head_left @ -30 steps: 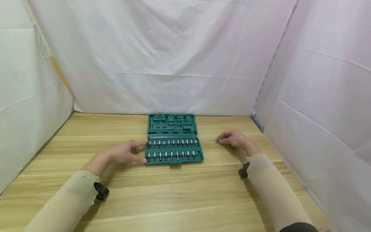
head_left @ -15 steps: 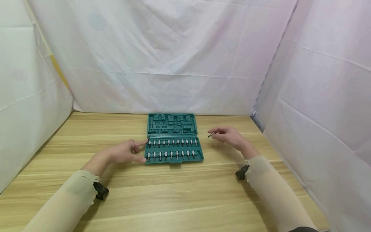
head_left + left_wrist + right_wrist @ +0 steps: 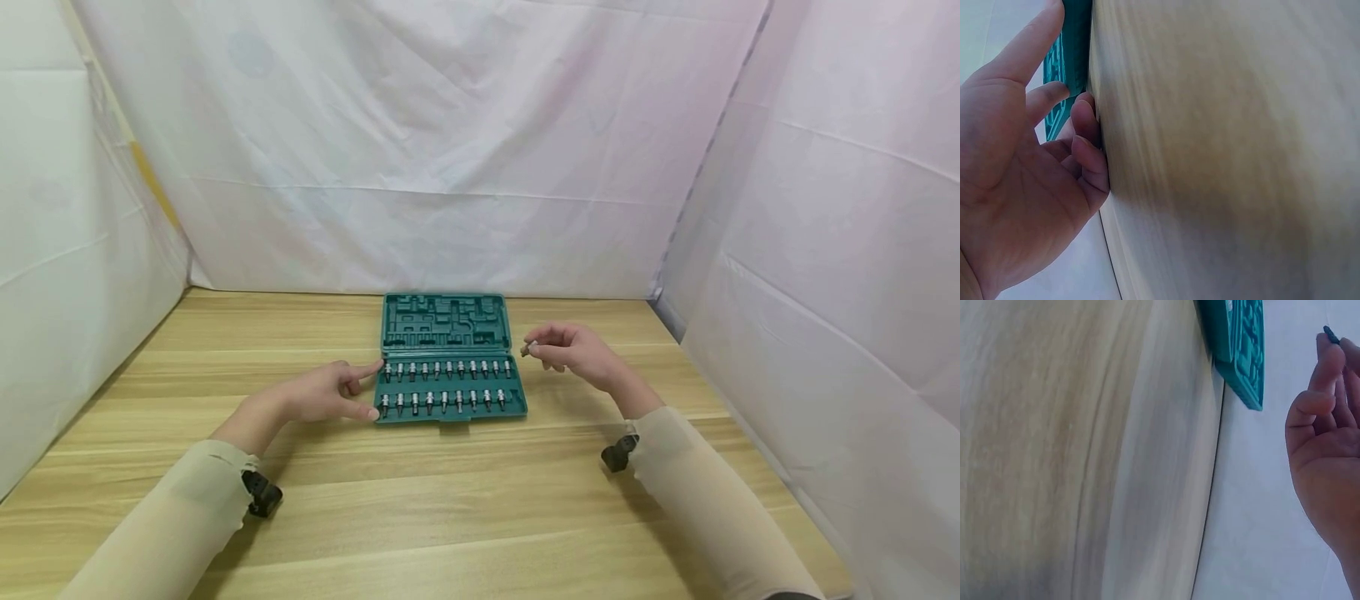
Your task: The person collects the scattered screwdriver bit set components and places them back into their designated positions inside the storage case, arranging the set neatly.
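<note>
A green plastic case (image 3: 450, 386) lies open on the wooden table, with two rows of silver bit sockets (image 3: 444, 403) in its near half. At the right end of the near row one slot shows no socket. My left hand (image 3: 324, 395) touches the case's left side with thumb and index finger spread apart; its other fingers curl loosely in the left wrist view. My right hand (image 3: 576, 354) is raised just right of the case. Between thumb and fingertips it pinches a small bit socket (image 3: 526, 350), whose dark tip (image 3: 1331, 334) shows in the right wrist view.
The case's lid (image 3: 446, 323) lies folded back, its moulded recesses facing up. White sheeting (image 3: 450, 150) hangs behind the table (image 3: 420, 517) and along both sides. A black wrist camera (image 3: 619, 453) sits under the right sleeve, another (image 3: 262, 493) under the left.
My right hand has lifted the bit socket from the table and carried it left towards the case, turning it on the way. The left hand and the case stay where they were.
</note>
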`<state>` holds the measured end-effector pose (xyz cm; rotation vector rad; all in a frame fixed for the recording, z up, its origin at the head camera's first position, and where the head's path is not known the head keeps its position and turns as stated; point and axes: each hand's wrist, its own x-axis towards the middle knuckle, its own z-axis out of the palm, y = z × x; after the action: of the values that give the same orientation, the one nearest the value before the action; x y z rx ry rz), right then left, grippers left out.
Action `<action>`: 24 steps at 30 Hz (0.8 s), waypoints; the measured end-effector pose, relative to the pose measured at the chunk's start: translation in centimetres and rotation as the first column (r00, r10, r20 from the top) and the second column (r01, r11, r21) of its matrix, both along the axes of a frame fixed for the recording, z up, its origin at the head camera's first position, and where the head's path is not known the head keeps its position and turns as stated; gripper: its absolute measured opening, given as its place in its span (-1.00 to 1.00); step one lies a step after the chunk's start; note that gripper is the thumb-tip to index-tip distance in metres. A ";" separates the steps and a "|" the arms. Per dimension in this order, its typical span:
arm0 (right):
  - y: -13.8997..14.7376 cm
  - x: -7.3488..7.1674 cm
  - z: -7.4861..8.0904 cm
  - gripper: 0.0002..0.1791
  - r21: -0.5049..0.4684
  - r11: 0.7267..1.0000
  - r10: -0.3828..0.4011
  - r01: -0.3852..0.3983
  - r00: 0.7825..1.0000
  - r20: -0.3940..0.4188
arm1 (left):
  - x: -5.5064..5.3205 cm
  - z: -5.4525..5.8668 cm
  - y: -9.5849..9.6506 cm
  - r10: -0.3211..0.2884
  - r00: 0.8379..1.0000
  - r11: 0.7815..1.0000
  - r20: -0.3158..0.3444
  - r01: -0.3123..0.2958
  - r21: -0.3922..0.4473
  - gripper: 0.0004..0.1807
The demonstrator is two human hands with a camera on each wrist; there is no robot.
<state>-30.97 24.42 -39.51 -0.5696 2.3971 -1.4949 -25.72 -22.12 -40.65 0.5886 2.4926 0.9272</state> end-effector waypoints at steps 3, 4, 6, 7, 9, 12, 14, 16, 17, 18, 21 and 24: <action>-0.3 0.2 0.2 -0.60 -0.007 1.000 -0.003 0.003 1.000 -0.007 | 0.0 0.0 0.0 -0.003 1.000 1.000 -0.002 0.003 0.001 0.11; -0.5 0.3 0.3 -0.61 -0.011 1.000 -0.006 0.006 1.000 -0.011 | 0.0 0.0 0.0 -0.005 1.000 1.000 -0.004 0.005 0.001 0.11; -0.7 0.5 0.4 -0.66 -0.020 1.000 -0.019 0.018 1.000 -0.015 | 0.0 0.0 0.0 -0.002 1.000 1.000 -0.004 0.002 -0.003 0.11; -0.8 0.6 0.5 -0.69 -0.028 0.999 -0.024 0.024 1.000 -0.017 | 0.0 0.0 -0.1 -0.001 1.000 1.000 -0.005 0.001 -0.005 0.11; -1.0 0.8 0.6 -0.72 -0.037 0.999 -0.037 0.036 0.999 -0.021 | 0.1 -0.1 -0.1 -0.001 1.000 1.000 -0.007 0.000 -0.010 0.11; -1.2 0.9 0.6 -0.74 -0.034 0.998 -0.048 0.047 0.998 -0.030 | 0.0 0.0 -0.1 0.007 1.000 1.000 -0.005 -0.007 -0.017 0.11; -1.2 0.9 0.6 -0.74 -0.026 0.999 -0.048 0.048 0.998 -0.033 | 0.1 0.0 -0.1 0.005 1.000 1.000 -0.006 -0.005 -0.021 0.11; -1.3 0.9 0.5 -0.74 -0.016 0.999 -0.049 0.048 0.998 -0.035 | 0.0 0.0 -0.1 0.008 1.000 1.000 -0.001 -0.008 -0.021 0.11; -1.3 0.9 0.5 -0.74 -0.011 0.999 -0.047 0.047 0.998 -0.035 | 0.0 0.0 -0.1 0.008 1.000 1.000 -0.001 -0.008 -0.022 0.11; -1.3 0.9 0.5 -0.74 -0.006 0.999 -0.047 0.047 0.998 -0.034 | 0.1 0.0 -0.1 0.005 1.000 1.000 -0.002 -0.005 -0.021 0.11; -1.3 0.9 0.5 -0.73 0.001 0.999 -0.035 0.035 0.999 -0.032 | 0.1 -0.1 0.0 0.010 1.000 1.000 0.004 -0.010 -0.018 0.11; -1.3 0.8 0.6 -0.68 -0.007 1.000 0.001 -0.001 0.999 -0.033 | 0.1 0.0 -0.1 0.010 1.000 1.000 0.005 -0.009 -0.018 0.11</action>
<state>-30.13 23.15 -38.95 -0.6010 2.4165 -1.5055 -25.65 -22.21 -40.66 0.5686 2.4989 0.9081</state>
